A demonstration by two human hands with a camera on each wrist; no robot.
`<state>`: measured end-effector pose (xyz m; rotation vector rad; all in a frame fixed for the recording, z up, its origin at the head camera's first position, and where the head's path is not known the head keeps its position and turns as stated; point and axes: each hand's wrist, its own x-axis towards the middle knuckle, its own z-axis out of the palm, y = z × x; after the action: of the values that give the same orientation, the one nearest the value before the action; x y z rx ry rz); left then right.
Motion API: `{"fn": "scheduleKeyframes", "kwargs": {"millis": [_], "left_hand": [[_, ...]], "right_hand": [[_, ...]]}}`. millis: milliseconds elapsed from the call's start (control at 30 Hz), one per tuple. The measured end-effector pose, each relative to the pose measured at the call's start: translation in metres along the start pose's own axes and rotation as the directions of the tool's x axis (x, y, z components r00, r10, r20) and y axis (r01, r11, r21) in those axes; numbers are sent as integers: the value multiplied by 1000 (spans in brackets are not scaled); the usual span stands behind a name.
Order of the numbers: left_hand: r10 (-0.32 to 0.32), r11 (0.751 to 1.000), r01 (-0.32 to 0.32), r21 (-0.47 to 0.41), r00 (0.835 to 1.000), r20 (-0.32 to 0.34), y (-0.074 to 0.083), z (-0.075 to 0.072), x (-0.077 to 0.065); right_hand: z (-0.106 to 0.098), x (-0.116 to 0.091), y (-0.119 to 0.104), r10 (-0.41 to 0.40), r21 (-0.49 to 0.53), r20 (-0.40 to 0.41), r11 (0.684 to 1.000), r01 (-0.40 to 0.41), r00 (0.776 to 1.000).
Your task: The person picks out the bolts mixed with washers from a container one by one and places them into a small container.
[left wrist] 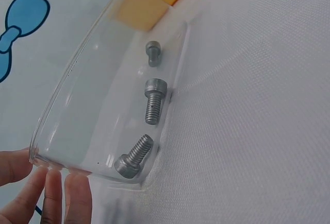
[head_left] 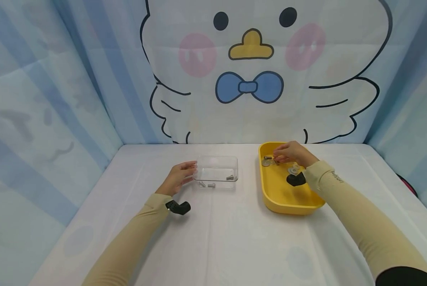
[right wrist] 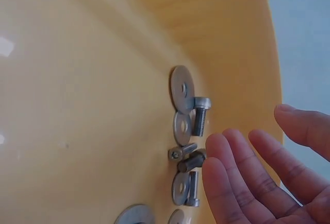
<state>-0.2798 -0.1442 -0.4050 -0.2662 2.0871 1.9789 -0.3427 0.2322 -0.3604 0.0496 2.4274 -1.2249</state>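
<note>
My left hand holds a clear plastic box by its left end, thumb near the rim and fingers against the end wall. Three silver socket-head bolts lie in it; in the left wrist view the nearest bolt is slanted. Over the far end of a yellow tray, my right hand reaches down. In the right wrist view its fingers are extended beside a bolt and a large washer, thumb apart, gripping nothing. Several bolts and washers lie along that tray wall.
More washers lie in the tray near the right wrist. A white cloth covers the table. Behind it hangs a printed curtain, and pale blue curtains stand at the sides.
</note>
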Motion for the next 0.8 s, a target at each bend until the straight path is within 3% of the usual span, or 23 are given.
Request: {"fn": "scheduleKeyframes", "kwargs": {"millis": [233, 500, 800], "left_hand": [[-5, 1000, 5, -6, 1000, 1, 1, 0, 0], [-8, 1000, 8, -15, 1000, -5, -1, 0, 2], [-10, 1000, 9, -28, 1000, -3, -1, 0, 2]], "right_hand": [[0, 2, 6, 31, 19, -28, 999, -30, 999], [-1, 1, 9, 0, -17, -35, 1000, 0, 999], [-2, 1, 11, -3, -15, 7, 1000, 3, 1000]]}}
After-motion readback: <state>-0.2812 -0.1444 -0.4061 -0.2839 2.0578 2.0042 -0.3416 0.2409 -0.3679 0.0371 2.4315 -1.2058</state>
